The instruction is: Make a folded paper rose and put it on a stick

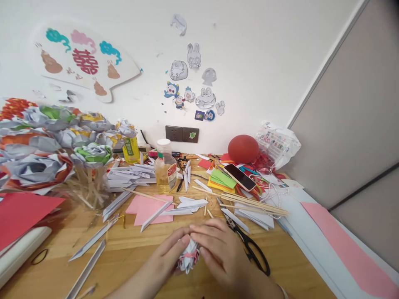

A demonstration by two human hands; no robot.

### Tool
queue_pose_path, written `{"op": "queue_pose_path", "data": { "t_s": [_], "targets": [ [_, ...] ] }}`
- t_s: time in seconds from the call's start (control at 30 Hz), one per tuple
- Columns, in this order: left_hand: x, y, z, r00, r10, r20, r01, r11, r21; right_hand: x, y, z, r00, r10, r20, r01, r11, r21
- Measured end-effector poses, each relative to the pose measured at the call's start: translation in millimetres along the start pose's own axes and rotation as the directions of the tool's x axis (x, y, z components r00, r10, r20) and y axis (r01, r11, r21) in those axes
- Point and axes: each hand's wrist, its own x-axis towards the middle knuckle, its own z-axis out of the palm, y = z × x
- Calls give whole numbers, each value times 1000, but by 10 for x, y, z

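Both hands meet low in the middle of the wooden table, closed around a small folded paper piece, white with a pink edge. My left hand curls its fingers round the piece's left side. My right hand covers its top and right side, fingers pressed together. Most of the piece is hidden between the hands. Black scissors lie just right of my right hand.
Folded white paper strips and pink sheets lie ahead. A bottle of yellow liquid, bamboo skewers, a phone on coloured paper and a red ball stand farther back. Paper flowers fill the left side.
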Motion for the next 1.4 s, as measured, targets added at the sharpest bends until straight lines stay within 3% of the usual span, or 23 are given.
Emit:
{"op": "queue_pose_path", "data": {
  "t_s": [0.13,0.4,0.53,0.63,0.77,1.0,1.17,1.4],
  "targets": [
    [-27,106,11,998,-44,45,45,999,-24,-3,20,2,944,317,-94,-294,934,203],
    [12,-29,10,981,-19,193,81,945,-318,5,51,116,842,539,21,-452,683,574],
    [128,-136,-21,974,91,208,-45,976,-213,-1,69,150,788,614,38,-502,606,617],
    [230,-206,-60,959,182,216,-165,982,-93,10,85,146,723,681,118,-608,545,578],
    [274,-245,-106,952,176,249,-159,983,-89,23,136,125,677,710,196,-662,470,584],
    [245,-168,-100,949,107,296,-60,985,-162,-4,226,118,696,621,360,-655,343,674],
    [266,-143,-69,919,133,372,-105,990,-97,-9,253,135,688,635,351,-667,365,649],
    [321,-225,-134,951,194,239,-215,974,66,-28,288,147,671,624,400,-697,348,627]
  ]
}}
